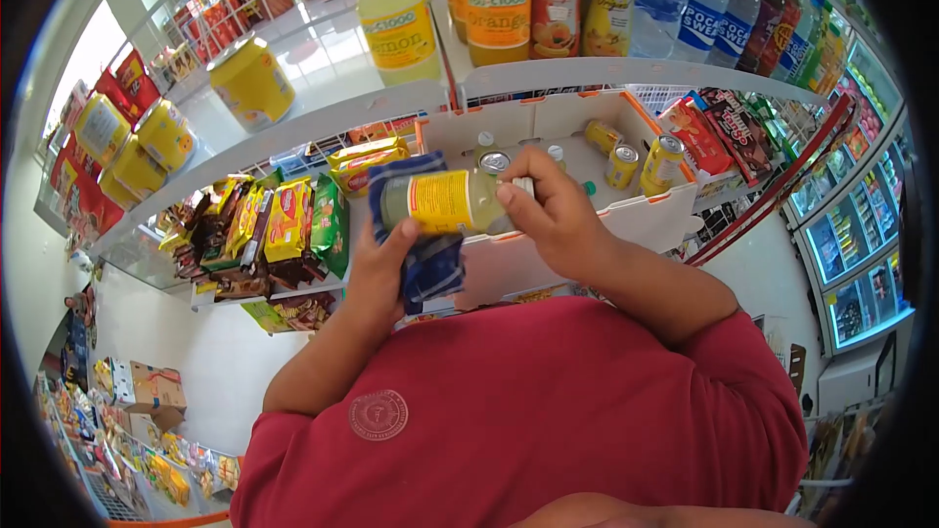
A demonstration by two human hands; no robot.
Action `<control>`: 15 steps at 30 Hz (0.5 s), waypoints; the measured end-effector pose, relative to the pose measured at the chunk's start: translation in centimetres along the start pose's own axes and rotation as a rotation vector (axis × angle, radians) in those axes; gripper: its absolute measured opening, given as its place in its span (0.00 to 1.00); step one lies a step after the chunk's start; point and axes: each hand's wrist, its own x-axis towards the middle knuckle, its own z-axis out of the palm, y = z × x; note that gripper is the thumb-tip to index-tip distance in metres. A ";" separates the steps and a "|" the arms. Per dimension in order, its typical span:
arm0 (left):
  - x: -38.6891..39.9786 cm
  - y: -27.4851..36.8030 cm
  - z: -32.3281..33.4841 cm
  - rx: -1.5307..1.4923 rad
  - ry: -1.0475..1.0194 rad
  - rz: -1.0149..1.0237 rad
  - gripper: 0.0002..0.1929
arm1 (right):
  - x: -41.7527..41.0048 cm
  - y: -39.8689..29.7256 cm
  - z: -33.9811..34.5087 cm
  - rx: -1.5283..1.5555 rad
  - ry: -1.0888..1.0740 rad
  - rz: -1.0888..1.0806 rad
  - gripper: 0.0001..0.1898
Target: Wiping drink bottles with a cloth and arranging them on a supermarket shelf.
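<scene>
A glass drink bottle with a yellow label [444,199] lies sideways between my hands. My left hand [381,257] holds its base end through a dark blue checked cloth [429,271]. The fingers of my right hand [546,209] pinch the bottle's white cap and neck. Just beyond, a white plastic bin with orange trim [645,213] holds several yellow cans [622,165] and small bottles, partly hidden by my right hand. On the shelf above stand a lemon drink bottle [398,29] and a single yellow can [251,82].
Orange drink bottles [493,11] and water bottles stand along the upper shelf [623,73]. More yellow cans [165,133] are stacked at left. Wrapped biscuit packs [287,220] fill the lower shelf left of the bin. Glass-door fridges [855,235] are at right, and an open carton [158,389] is at lower left.
</scene>
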 end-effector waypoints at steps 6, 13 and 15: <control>0.7 -2.1 -2.0 0.075 0.083 0.332 0.23 | -0.2 0.3 1.1 -0.675 -0.062 -0.423 0.15; -0.8 0.4 -5.3 0.884 0.200 0.689 0.22 | -0.5 -3.4 0.4 -0.571 -0.111 -0.392 0.14; -1.2 1.1 -6.5 0.988 0.079 0.847 0.19 | 0.0 -6.4 -0.3 -0.460 -0.073 -0.322 0.10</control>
